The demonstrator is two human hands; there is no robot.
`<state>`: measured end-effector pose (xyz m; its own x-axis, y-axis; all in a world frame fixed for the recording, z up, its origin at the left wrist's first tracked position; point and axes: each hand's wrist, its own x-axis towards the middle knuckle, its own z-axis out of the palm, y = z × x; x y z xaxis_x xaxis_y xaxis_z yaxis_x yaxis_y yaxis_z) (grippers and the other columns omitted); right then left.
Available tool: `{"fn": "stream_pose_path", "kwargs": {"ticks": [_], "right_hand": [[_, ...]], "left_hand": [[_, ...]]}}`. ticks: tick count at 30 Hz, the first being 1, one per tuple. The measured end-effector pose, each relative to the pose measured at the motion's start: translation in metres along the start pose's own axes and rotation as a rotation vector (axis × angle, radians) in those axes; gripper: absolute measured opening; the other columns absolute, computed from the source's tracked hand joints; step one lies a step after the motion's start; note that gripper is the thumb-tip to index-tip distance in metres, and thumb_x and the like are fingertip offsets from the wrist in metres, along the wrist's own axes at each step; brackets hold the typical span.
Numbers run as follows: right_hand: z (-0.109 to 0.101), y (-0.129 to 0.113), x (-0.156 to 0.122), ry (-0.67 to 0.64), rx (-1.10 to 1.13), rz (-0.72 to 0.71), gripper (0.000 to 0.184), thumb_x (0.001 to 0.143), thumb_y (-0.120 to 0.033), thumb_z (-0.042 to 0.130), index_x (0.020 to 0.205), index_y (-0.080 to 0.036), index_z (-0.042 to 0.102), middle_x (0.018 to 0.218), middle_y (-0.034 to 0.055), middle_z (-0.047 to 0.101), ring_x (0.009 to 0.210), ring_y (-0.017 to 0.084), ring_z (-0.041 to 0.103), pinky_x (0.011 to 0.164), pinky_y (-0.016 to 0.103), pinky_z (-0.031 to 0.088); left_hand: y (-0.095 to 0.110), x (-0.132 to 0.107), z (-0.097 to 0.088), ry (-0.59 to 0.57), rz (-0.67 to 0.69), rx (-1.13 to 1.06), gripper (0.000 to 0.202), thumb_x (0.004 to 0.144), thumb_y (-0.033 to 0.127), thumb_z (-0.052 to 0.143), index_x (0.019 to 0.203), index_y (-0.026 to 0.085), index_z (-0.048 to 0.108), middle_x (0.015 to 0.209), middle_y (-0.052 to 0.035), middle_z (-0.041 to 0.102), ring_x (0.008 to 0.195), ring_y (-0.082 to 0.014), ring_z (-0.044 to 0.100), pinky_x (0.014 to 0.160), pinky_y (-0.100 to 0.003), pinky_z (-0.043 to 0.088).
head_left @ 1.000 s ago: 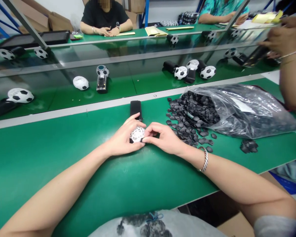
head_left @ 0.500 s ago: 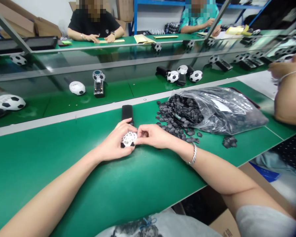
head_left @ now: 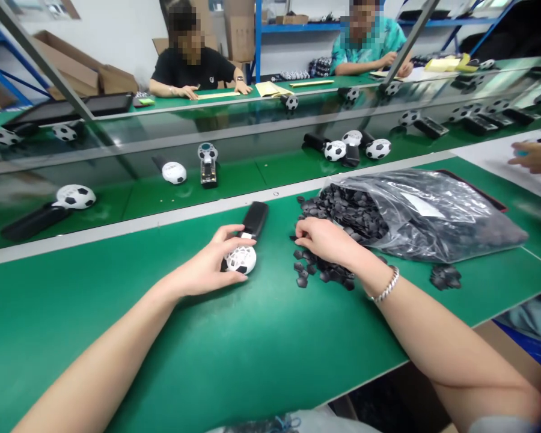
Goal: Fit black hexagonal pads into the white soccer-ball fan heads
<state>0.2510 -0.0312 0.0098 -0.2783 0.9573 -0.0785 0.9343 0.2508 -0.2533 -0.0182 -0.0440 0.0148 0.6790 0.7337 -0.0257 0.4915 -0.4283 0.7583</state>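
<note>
My left hand [head_left: 210,261] curls around the white ball-shaped head [head_left: 242,260] of a football-styled device, thumb below and fingers above. The device's black handle [head_left: 256,219] points away from me on the green bench. White open cells show across the head, with a dark patch at its left side. At the left edge of a heap of small black plastic pieces [head_left: 354,210], my right hand [head_left: 322,239] is closed in a pinch. A black piece [head_left: 293,238] shows at its fingertips. Loose pieces [head_left: 302,273] lie just below this hand.
A clear plastic bag [head_left: 451,216] spills the black pieces onto the bench. Beyond the pale rail, several football-headed devices [head_left: 335,150] lie on a green conveyor [head_left: 243,174]. A co-worker's hand [head_left: 536,156] is at the right. Two people sit across the line.
My right hand has left the ball head and moved right to the black pieces. My left hand still holds the device, whose handle now tilts more to the right. The camera view has shifted.
</note>
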Motion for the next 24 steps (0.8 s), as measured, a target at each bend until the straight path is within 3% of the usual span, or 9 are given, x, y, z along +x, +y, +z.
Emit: {"fn": "stream_pose_path", "kwargs": {"ticks": [3, 6, 9, 17, 21, 24], "right_hand": [[0.002, -0.003, -0.001, 0.029, 0.042, -0.072, 0.011, 0.079, -0.014, 0.059, 0.07, -0.017, 0.052, 0.074, 0.0001, 0.054, 0.064, 0.012, 0.05, 0.056, 0.022, 0.033], [0.005, -0.004, -0.004, 0.046, 0.07, -0.169, 0.011, 0.076, -0.011, 0.059, 0.069, -0.016, 0.051, 0.081, 0.0016, 0.052, 0.071, 0.012, 0.05, 0.061, 0.021, 0.035], [0.006, -0.003, -0.005, 0.017, 0.067, -0.159, 0.011, 0.076, -0.014, 0.062, 0.069, -0.016, 0.053, 0.083, 0.002, 0.05, 0.07, 0.012, 0.05, 0.063, 0.021, 0.037], [0.001, 0.0, -0.004, 0.093, 0.237, -0.182, 0.004, 0.079, -0.013, 0.062, 0.081, -0.017, 0.062, 0.077, -0.0004, 0.059, 0.068, 0.011, 0.054, 0.064, 0.021, 0.04], [0.01, -0.014, -0.002, 0.106, 0.106, -0.3, 0.009, 0.082, -0.017, 0.063, 0.09, -0.017, 0.066, 0.09, 0.0039, 0.062, 0.085, 0.017, 0.056, 0.076, 0.025, 0.042], [0.018, -0.024, -0.001, 0.059, -0.075, -0.29, 0.01, 0.085, -0.018, 0.059, 0.09, -0.015, 0.067, 0.088, 0.0067, 0.062, 0.087, 0.021, 0.056, 0.076, 0.028, 0.043]], "left_hand": [[0.005, -0.001, 0.003, -0.054, 0.025, 0.006, 0.049, 0.079, 0.023, 0.059, 0.125, 0.032, 0.043, 0.136, -0.0043, 0.022, 0.127, -0.0277, 0.027, 0.105, -0.046, 0.034], [0.008, 0.003, 0.019, 0.079, -0.042, 0.043, 0.048, 0.074, 0.025, 0.067, 0.117, 0.03, 0.047, 0.133, -0.0053, 0.027, 0.126, -0.029, 0.027, 0.105, -0.051, 0.031], [0.008, 0.006, 0.03, 0.158, -0.057, 0.045, 0.043, 0.074, 0.027, 0.068, 0.112, 0.028, 0.049, 0.13, -0.0059, 0.03, 0.125, -0.0286, 0.029, 0.105, -0.052, 0.031], [0.007, 0.003, 0.02, 0.168, -0.065, 0.086, 0.037, 0.077, 0.029, 0.06, 0.112, 0.025, 0.049, 0.127, -0.0068, 0.034, 0.119, -0.0278, 0.035, 0.102, -0.049, 0.034], [0.008, 0.003, 0.02, 0.178, -0.073, 0.073, 0.038, 0.075, 0.027, 0.06, 0.112, 0.025, 0.049, 0.126, -0.0059, 0.034, 0.119, -0.0261, 0.036, 0.103, -0.046, 0.034], [0.007, 0.003, 0.021, 0.177, -0.078, 0.05, 0.039, 0.075, 0.026, 0.061, 0.112, 0.026, 0.049, 0.127, -0.005, 0.034, 0.119, -0.0252, 0.036, 0.102, -0.045, 0.034]]}}
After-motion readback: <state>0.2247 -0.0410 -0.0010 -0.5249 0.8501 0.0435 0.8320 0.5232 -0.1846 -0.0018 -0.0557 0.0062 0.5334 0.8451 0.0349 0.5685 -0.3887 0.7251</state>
